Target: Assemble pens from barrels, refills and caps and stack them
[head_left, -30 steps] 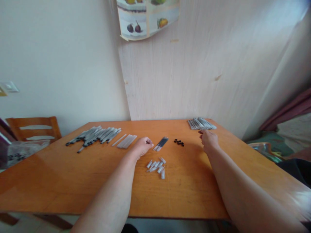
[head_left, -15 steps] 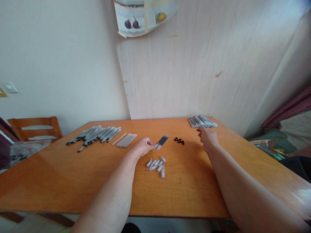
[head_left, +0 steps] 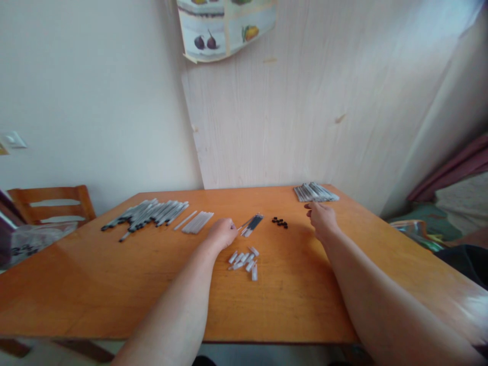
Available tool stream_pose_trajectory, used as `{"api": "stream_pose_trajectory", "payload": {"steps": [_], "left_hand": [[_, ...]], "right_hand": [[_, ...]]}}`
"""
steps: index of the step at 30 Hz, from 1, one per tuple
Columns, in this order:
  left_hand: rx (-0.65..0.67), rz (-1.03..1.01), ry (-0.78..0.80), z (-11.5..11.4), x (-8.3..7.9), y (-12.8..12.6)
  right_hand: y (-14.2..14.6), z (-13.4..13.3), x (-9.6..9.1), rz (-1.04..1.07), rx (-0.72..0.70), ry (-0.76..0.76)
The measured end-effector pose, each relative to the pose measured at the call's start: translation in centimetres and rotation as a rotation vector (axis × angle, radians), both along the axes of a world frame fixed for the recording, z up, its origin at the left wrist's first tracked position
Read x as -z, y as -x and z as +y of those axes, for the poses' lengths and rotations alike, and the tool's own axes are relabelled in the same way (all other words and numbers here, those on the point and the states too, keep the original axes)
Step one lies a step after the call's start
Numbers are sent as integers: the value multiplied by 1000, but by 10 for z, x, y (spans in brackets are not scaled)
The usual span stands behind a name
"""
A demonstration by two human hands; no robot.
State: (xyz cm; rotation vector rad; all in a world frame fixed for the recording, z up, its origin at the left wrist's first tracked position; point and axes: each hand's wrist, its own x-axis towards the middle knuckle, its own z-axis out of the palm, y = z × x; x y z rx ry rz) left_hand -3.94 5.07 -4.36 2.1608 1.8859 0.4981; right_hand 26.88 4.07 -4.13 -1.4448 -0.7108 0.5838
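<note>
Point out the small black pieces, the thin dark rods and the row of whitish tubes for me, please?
Small black pieces (head_left: 280, 222): head view, on a piece mid-cluster.
Thin dark rods (head_left: 254, 223): head view, on the bundle's dark stretch.
Whitish tubes (head_left: 197, 222): head view, about halfway along the row's tubes.

Dark, pale-ended refills (head_left: 254, 223) lying aslant

Pictured behind the wooden desk (head_left: 297, 300): pale wall (head_left: 95, 91) and fruit poster (head_left: 229, 30); at its left, a slatted chair (head_left: 49, 194).
</note>
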Motion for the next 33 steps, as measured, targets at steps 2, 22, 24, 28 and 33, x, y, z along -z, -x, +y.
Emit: {"api": "stream_pose_trajectory", "payload": {"steps": [2,22,24,28,33], "left_hand": [[-11,15,3,0,0,-1],[215,-503,125,-31,-18,-34],[263,-569,170,-35,-18,-37],[297,-623,216,-37,-17,-39],[275,-531,27,-25,-17,-28]], "right_hand": [[2,-3,-2,-29,-8,7],[78,-40,-7,-1093,-583,-166],[80,-40,-8,-1128,-596,-166],[79,-39,-8,-1161,-591,-166],[74,-36,-9,-1167,-513,-142]]}}
